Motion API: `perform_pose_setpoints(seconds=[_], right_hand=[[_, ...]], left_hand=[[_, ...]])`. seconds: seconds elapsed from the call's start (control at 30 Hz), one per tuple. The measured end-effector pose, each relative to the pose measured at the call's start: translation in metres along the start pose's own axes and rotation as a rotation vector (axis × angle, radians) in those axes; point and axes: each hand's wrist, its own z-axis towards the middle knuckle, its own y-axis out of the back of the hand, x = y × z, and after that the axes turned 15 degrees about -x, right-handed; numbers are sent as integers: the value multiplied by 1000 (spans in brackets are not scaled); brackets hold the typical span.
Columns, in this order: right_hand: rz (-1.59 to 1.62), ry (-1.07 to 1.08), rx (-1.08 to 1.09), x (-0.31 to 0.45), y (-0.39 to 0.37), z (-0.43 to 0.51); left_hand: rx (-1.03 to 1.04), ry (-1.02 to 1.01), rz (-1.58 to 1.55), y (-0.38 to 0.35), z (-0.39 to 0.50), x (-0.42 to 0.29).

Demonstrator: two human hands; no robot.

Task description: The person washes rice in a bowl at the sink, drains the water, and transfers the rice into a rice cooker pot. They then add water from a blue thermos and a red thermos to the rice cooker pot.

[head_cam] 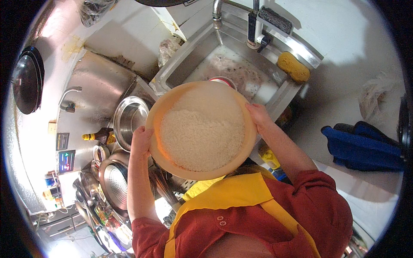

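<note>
Both hands hold a wide, round, tan basin [201, 175] by opposite sides. My left hand [142, 140] grips its left rim and my right hand [258, 116] its upper right rim. White grains that look like rice [203, 138] fill much of the basin, with a smooth, wet-looking part towards the far side. Beyond it lies a stainless steel sink [180, 67], whose bottom holds cloudy water. The basin partly hides a round container with a red rim [222, 80] in the sink. My fingers under the basin are hidden.
A metal bowl [117, 119], a dark bottle [103, 135] and a perforated strainer [116, 187] stand at the left. A faucet pipe [217, 16] overhangs the sink. A yellow sponge [293, 66] rests on its right edge. Blue cloth [361, 148] hangs at the right.
</note>
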Motion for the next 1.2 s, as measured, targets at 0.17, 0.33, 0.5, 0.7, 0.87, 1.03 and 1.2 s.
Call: perform_pose_setpoints(seconds=[0.17, 0.33, 0.5, 0.7, 0.87, 1.03, 1.2], right_hand=[[14, 4, -18, 4, 1, -6], [32, 8, 1, 7, 3, -10], [-3, -16, -22, 9, 4, -12], [38, -23, 6, 7, 4, -11], [11, -64, 10, 4, 6, -3], [5, -59, -7, 4, 6, -4], [12, -31, -8, 7, 6, -11]], left_hand=[[16, 16, -3, -2, -1, -2], [29, 17, 10, -2, -4, -6], [-4, 16, 42, -3, -5, -6], [-8, 10, 22, -3, -6, -5], [-35, 0, 96, -1, -5, -5], [-12, 23, 42, 2, 1, 1], [3, 10, 49, 1, 4, 3]])
